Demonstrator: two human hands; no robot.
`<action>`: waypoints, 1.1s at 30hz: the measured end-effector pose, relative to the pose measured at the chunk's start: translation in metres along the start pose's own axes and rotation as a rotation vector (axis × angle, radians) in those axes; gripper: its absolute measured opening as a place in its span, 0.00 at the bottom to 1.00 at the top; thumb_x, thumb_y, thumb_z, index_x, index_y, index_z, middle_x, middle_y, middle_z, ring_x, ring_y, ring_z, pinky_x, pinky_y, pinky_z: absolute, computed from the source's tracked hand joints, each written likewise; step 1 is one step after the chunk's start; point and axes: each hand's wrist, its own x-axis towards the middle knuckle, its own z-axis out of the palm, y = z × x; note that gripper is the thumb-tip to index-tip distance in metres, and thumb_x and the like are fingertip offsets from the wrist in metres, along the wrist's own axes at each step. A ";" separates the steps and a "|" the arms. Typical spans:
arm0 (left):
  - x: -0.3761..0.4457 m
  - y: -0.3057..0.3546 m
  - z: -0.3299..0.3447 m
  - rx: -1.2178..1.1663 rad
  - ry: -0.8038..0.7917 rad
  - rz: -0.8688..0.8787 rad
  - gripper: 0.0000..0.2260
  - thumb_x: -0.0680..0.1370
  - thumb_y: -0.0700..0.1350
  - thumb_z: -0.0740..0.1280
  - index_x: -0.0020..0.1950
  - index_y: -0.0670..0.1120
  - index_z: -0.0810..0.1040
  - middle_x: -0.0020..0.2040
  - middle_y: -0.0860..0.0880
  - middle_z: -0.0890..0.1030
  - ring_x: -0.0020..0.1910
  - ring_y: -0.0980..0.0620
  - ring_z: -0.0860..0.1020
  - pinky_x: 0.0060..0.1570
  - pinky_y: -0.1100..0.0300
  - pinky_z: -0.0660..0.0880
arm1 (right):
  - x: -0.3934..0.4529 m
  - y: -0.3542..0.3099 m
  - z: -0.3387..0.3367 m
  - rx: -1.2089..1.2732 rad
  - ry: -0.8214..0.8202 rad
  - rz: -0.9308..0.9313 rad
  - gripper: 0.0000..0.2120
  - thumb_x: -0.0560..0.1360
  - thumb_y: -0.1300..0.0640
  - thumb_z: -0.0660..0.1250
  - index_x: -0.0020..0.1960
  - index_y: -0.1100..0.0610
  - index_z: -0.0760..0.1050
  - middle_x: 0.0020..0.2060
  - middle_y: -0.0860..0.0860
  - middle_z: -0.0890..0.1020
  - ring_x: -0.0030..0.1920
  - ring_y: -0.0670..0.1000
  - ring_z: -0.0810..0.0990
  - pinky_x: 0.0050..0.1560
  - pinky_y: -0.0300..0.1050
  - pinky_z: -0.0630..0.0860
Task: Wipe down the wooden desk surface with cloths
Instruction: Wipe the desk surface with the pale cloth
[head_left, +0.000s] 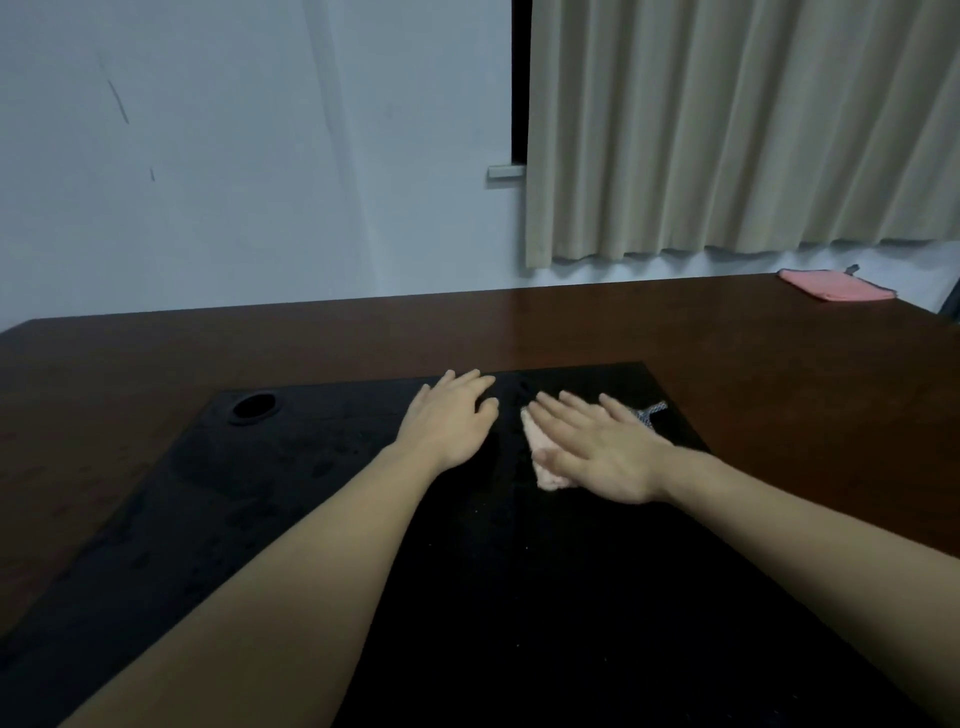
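Pink cloth lies on the black inlay panel of the wooden desk, near the panel's far edge, right of centre. Mostly covered by the right hand; only its left edge & near corner show. A grey patterned tab sticks out past the fingertips on the far side; can't tell if it's part of the cloth.

R hand: flat on the cloth, palm down, fingers straight & slightly fanned, pointing up-left, thumb out toward the near side. Pressing, not gripping.

Left hand: just beside the cloth, to its left, palm down on the bare panel, fingers relaxed w/ a light bend, holding nothing. Small gap between the two hands.

Both forearms bare, reaching in from the bottom edge.

Panel has a round cable hole at its far left corner; faint smudges/spots on the left half.

2nd pink cloth, folded flat, at the desk's far right corner, well apart from the hands.

Behind the desk: pale wall, beige curtain hanging on the right
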 end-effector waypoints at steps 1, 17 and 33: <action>-0.003 -0.007 -0.004 0.022 0.008 -0.005 0.22 0.86 0.53 0.53 0.81 0.52 0.62 0.82 0.52 0.58 0.82 0.47 0.52 0.78 0.46 0.48 | -0.010 -0.008 0.002 0.006 -0.009 -0.042 0.31 0.83 0.35 0.42 0.82 0.43 0.37 0.80 0.41 0.37 0.80 0.45 0.36 0.79 0.56 0.36; -0.045 -0.095 -0.026 0.064 0.005 -0.127 0.22 0.87 0.52 0.52 0.81 0.55 0.61 0.82 0.53 0.56 0.82 0.47 0.52 0.79 0.46 0.47 | 0.059 -0.011 -0.010 0.017 0.021 0.117 0.31 0.84 0.36 0.43 0.83 0.44 0.40 0.82 0.46 0.40 0.82 0.50 0.40 0.79 0.60 0.40; -0.045 -0.096 -0.024 0.105 0.013 -0.130 0.22 0.86 0.54 0.50 0.82 0.57 0.58 0.83 0.55 0.54 0.82 0.49 0.51 0.79 0.48 0.47 | 0.076 -0.002 -0.013 0.021 0.043 0.118 0.31 0.83 0.35 0.44 0.82 0.42 0.40 0.82 0.45 0.42 0.82 0.48 0.41 0.79 0.57 0.40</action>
